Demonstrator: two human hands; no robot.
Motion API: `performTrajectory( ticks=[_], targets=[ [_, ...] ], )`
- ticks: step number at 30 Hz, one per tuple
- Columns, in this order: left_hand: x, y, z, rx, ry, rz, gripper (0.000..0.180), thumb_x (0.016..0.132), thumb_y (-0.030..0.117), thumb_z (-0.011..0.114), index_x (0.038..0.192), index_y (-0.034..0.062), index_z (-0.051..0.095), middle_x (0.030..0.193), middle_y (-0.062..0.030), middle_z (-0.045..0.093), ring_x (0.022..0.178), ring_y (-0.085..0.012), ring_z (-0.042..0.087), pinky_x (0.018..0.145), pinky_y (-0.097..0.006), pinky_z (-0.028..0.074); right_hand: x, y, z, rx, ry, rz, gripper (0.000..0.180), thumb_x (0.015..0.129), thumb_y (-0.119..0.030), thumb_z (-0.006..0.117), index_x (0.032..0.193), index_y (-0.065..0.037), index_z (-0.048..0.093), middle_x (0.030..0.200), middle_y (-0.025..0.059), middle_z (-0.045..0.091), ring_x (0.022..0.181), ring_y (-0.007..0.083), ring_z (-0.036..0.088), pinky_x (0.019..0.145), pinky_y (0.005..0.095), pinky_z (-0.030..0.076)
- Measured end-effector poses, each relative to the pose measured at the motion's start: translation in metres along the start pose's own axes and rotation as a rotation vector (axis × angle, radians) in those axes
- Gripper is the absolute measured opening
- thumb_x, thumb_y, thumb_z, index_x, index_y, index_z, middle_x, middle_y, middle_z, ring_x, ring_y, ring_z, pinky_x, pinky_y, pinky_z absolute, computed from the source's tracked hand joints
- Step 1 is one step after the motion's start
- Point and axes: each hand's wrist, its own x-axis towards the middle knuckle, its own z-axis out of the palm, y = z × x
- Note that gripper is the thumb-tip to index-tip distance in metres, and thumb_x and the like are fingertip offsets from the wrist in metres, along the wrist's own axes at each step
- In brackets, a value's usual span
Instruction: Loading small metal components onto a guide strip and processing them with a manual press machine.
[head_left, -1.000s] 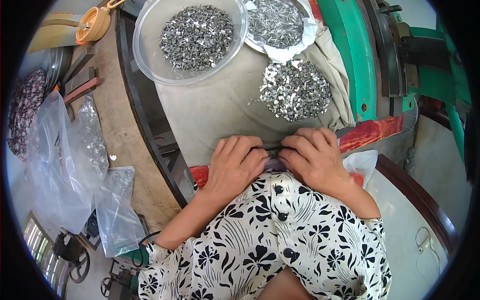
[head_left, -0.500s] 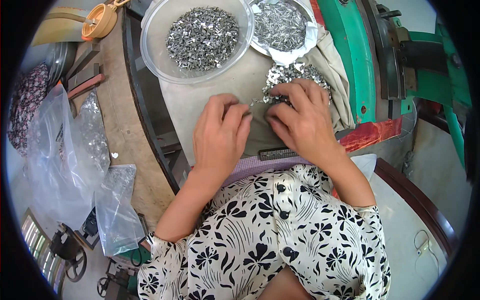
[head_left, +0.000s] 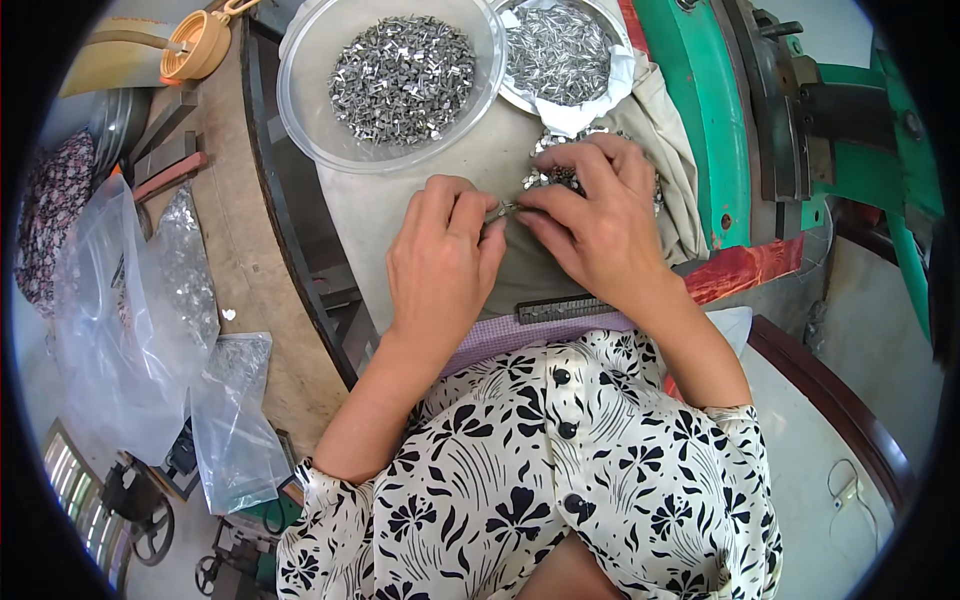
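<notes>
Over the cloth-covered work surface [head_left: 365, 215] my two hands meet at the fingertips. My left hand [head_left: 440, 255] is closed in a pinch on a small metal piece [head_left: 505, 209], only partly visible. From the other side, thumb and forefinger of my right hand [head_left: 610, 220] close on the same spot; whether they hold a second part is too small to tell. A pile of small shiny metal pieces [head_left: 545, 178] lies on the cloth, partly hidden behind my right hand. Farther back stand a clear plastic tub [head_left: 300, 105] of small metal parts and a round dish [head_left: 517, 93] of thin metal pins.
Close to my body lies a dark ruler-like bar [head_left: 560, 309]. A green machine frame [head_left: 705, 130] rises on the right. On the left, a wooden bench [head_left: 265, 290] carries clear plastic bags [head_left: 235, 420], a red-handled tool [head_left: 172, 175] and an orange cap [head_left: 200, 50].
My right hand has shifted left, away from the pile, and its fingertips have come up to those of my left hand. A small metal piece now shows between them.
</notes>
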Motion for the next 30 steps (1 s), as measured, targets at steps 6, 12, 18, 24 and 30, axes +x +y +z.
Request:
performTrajectory(
  ticks=[6, 12, 18, 24, 30],
  targets=[
    [0.000, -0.003, 0.001, 0.013, -0.003, 0.021, 0.014, 0.075, 0.005, 0.073, 0.086, 0.0044, 0.065, 0.094, -0.0054, 0.057, 0.083, -0.0254, 0.060, 0.068, -0.039, 0.050, 0.003, -0.004, 0.004, 0.001, -0.039, -0.034, 0.018, 0.070, -0.011, 0.077, 0.086, -0.011, 0.069, 0.117, 0.0027, 0.061, 0.114, 0.0310, 0.049, 0.096, 0.0455, 0.037],
    [-0.011, 0.000, -0.006, -0.079, -0.110, 0.056, 0.015, 0.075, 0.003, 0.074, 0.088, 0.0048, 0.068, 0.093, -0.0073, 0.060, 0.083, -0.0270, 0.061, 0.069, -0.037, 0.049, -0.027, -0.008, -0.016, -0.073, -0.123, -0.022, 0.015, 0.069, -0.014, 0.077, 0.080, -0.011, 0.069, 0.116, 0.0010, 0.061, 0.115, 0.0274, 0.049, 0.097, 0.0433, 0.035],
    [-0.015, 0.002, -0.004, -0.049, -0.118, 0.026, 0.015, 0.076, 0.008, 0.074, 0.088, 0.0056, 0.065, 0.097, -0.0043, 0.057, 0.086, -0.0251, 0.058, 0.070, -0.038, 0.049, -0.040, 0.005, -0.030, -0.010, -0.052, 0.089, 0.020, 0.068, -0.008, 0.079, 0.087, -0.013, 0.074, 0.111, 0.0021, 0.064, 0.109, 0.0284, 0.050, 0.095, 0.0390, 0.034],
    [-0.015, -0.002, 0.002, -0.027, -0.122, 0.075, 0.018, 0.077, 0.009, 0.074, 0.093, 0.0063, 0.065, 0.097, -0.0049, 0.057, 0.085, -0.0257, 0.058, 0.070, -0.039, 0.049, -0.047, 0.008, -0.029, 0.011, -0.064, 0.050, 0.022, 0.068, -0.007, 0.077, 0.088, -0.016, 0.074, 0.111, 0.0005, 0.064, 0.109, 0.0282, 0.050, 0.094, 0.0401, 0.036],
    [-0.018, 0.001, -0.001, -0.024, -0.079, 0.089, 0.017, 0.078, 0.009, 0.074, 0.092, 0.0064, 0.066, 0.098, -0.0055, 0.057, 0.085, -0.0260, 0.057, 0.071, -0.039, 0.049, -0.036, 0.007, -0.018, -0.001, -0.116, -0.060, 0.018, 0.075, -0.014, 0.067, 0.091, -0.017, 0.074, 0.114, -0.0002, 0.062, 0.113, 0.0265, 0.051, 0.097, 0.0411, 0.037]
  ],
)
